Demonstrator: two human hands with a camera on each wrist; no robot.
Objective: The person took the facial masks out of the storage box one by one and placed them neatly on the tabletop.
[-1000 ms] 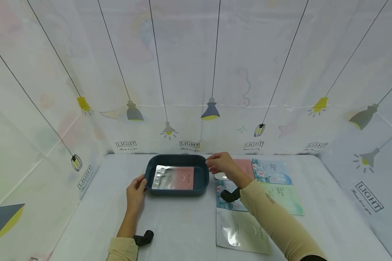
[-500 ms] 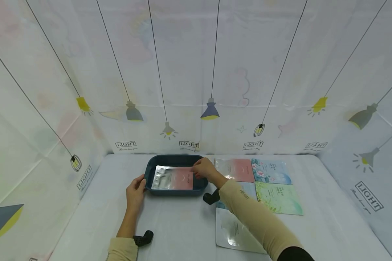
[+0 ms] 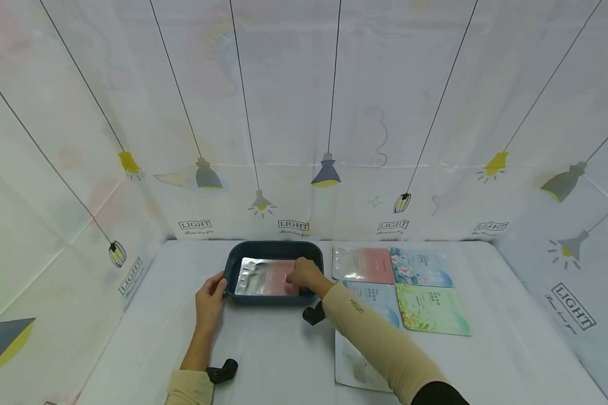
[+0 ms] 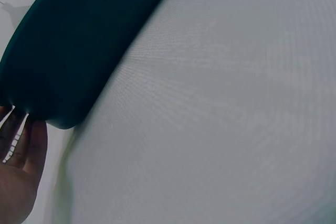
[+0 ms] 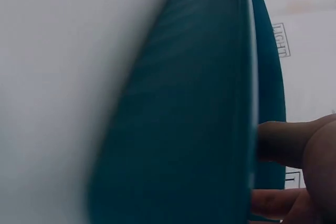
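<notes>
A dark teal rectangular tray (image 3: 272,300) stands at the far middle of the table. Inside it lies a silver and pink face mask packet (image 3: 263,277), a flat foil sachet. My left hand (image 3: 210,301) holds the tray's left end, its thumb by the rim; the left wrist view shows fingers (image 4: 37,145) against the tray's outer wall (image 4: 79,45). Reaching over the right rim, my right hand (image 3: 306,275) has its curled fingers on the packet's pink right end and seems to pinch it. The tray wall (image 5: 178,98) hides those fingertips in the right wrist view.
Right of the tray lie another pink packet (image 3: 363,265), two blue flowered packets (image 3: 421,267) (image 3: 375,298), a green packet (image 3: 432,308) and a silver packet (image 3: 357,368) partly under the right forearm. A patterned curtain (image 3: 294,191) closes off the table's back.
My right hand has moved left from the tray's right rim into the tray, onto the packet's right end. The left hand and the tray stay where they were.
</notes>
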